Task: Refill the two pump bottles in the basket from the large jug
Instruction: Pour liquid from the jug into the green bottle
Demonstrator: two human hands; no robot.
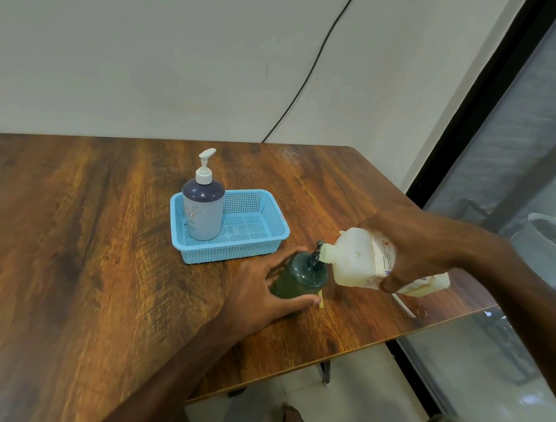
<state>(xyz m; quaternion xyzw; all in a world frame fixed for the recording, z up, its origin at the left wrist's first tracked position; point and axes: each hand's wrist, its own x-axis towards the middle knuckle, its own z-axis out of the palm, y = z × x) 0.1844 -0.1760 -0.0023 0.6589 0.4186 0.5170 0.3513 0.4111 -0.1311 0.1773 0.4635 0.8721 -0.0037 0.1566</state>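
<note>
Both hands are closed on containers at the near right part of a wood-grain surface (84,245): the left hand (260,296) keeps a grip around the lower body of a dark green bottle (301,276) standing upright with its neck open, while the right hand (413,251) clasps a large whitish jug (356,260) tipped almost flat, its spout meeting the green bottle's mouth. Just behind and to the left sits a light blue perforated plastic basket (267,240), rectangular with a flared rim; a grey-blue pump bottle (203,210) with a dark shoulder and white pump head stands upright in its left end, leaving the right end of the basket bare. The basket's near right corner lies close beside the left hand's fingers and the green bottle. A thin pale stick-like piece (404,305) lies on the surface under the jug, near the right edge; what it is cannot be told. The right edge of the surface runs close behind the jug, with tiled floor (355,393) and a dark-framed glass door (524,147) beyond it. Wide open boards stretch to the left. A black cable (315,64) drops down the plain wall (133,49) to the surface's far edge.
</note>
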